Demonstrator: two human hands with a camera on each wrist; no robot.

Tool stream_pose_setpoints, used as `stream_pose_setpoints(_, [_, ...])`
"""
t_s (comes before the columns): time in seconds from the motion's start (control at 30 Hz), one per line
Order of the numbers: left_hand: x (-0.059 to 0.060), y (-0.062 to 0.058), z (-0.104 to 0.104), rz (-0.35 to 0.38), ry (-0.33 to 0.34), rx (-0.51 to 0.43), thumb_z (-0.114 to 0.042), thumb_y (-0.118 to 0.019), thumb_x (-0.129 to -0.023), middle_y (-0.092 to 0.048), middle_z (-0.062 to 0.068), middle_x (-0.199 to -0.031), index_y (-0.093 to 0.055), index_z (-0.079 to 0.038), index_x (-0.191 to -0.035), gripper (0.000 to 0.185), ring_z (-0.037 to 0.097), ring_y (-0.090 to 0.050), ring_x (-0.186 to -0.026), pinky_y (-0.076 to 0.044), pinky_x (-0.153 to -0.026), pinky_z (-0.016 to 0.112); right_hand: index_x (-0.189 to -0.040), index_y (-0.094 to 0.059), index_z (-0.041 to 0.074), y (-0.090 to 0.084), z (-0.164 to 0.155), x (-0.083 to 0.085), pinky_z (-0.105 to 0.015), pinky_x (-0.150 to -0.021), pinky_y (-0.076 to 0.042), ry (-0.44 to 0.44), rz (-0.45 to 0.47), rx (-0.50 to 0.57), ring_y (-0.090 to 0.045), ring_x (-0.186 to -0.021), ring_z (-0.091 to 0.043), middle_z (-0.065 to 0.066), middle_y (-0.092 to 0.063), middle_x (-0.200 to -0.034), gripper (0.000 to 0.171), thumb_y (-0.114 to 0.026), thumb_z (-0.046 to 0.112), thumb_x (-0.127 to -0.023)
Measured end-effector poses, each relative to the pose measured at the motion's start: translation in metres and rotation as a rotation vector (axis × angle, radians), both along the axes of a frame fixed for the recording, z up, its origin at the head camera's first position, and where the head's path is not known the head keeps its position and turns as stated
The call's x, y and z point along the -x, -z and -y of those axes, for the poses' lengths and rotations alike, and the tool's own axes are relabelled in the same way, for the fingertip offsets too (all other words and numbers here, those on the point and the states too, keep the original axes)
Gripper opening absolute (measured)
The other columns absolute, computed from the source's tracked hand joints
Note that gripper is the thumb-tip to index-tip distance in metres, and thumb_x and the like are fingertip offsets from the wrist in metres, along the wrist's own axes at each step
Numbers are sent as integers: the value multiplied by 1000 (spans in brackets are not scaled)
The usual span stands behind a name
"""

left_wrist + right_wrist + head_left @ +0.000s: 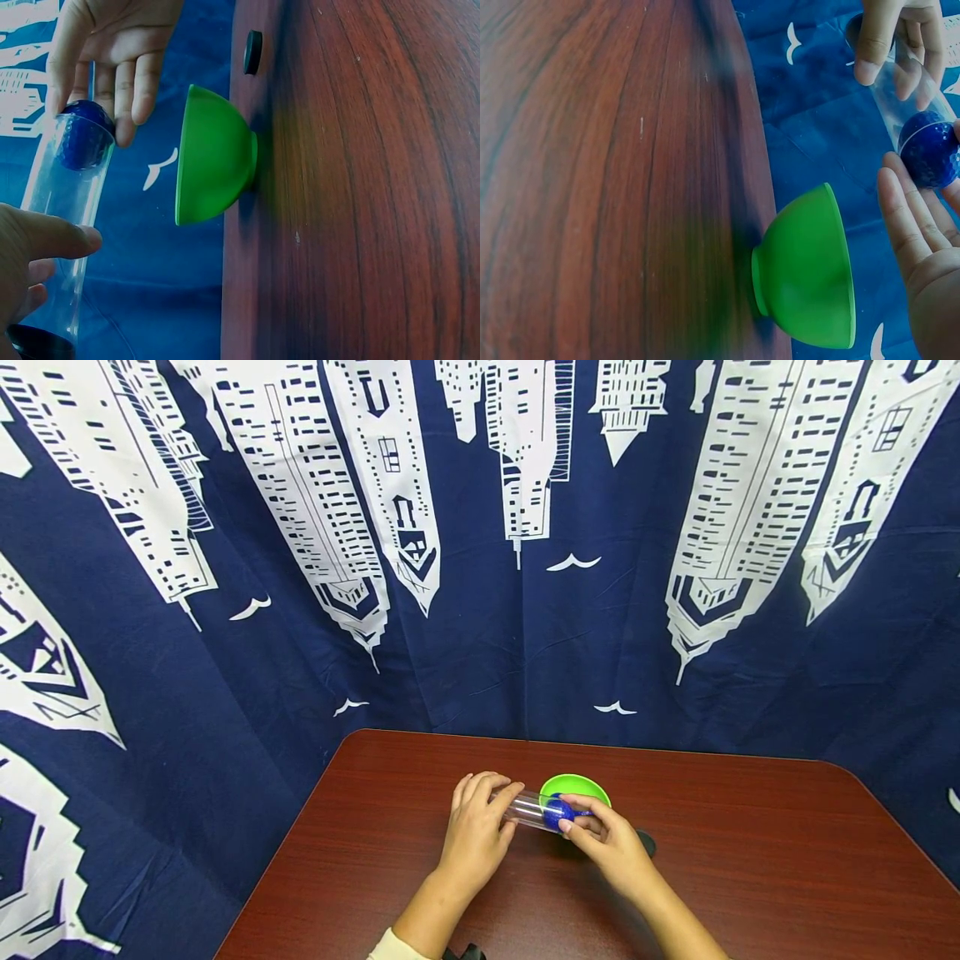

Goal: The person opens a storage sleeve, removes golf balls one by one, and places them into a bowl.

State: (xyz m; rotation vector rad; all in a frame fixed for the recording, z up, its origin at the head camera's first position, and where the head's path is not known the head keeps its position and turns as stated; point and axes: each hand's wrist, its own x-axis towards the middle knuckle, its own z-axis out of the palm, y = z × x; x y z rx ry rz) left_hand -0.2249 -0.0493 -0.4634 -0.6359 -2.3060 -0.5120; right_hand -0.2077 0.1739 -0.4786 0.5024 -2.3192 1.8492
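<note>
A clear tube [527, 811] is held tilted above the table by my left hand [478, 827], whose fingers and thumb wrap round it. In the left wrist view, the tube's far end has a black base [41, 342]. A dimpled blue ball [84, 135], like a golf ball, sits partly inside the tube's open mouth. My right hand [611, 843] pinches the ball at that mouth, its other fingers stretched out beyond, as the right wrist view shows. Just behind and below stands a green bowl [806, 270], upright on the table; its inside is mostly hidden.
A small black disc-shaped lid [253, 52] lies on the table beside the bowl, partly behind my right hand in the head view. The reddish-brown table [360, 827] has rounded far corners. Behind it hangs a dark blue curtain [480, 668] with white buildings and birds.
</note>
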Motion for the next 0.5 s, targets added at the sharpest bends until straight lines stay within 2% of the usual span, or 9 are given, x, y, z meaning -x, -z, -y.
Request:
stream_pose_setpoints(0.3, [0, 1, -1, 20, 3, -34, -11, -91, -70, -64, -3, -120, -71, -22, -121, 56, 19, -56, -124, -38, -114, 49, -132, -59, 0, 1, -1, 1, -16, -83, -56, 1, -21, 8, -68, -92, -2, -22, -64, -113, 38, -67, 10, -97])
stream_pose_setpoints(0.5, [0, 4, -1, 32, 14, -77, -12, -92, -68, -64, -3, -117, -70, -21, -121, 58, 19, -57, -119, -42, -108, 46, -132, -59, -2, -2, -2, 1, -17, -82, -57, 7, -30, 30, -69, -92, -3, -19, -63, -112, 37, -67, 8, -97])
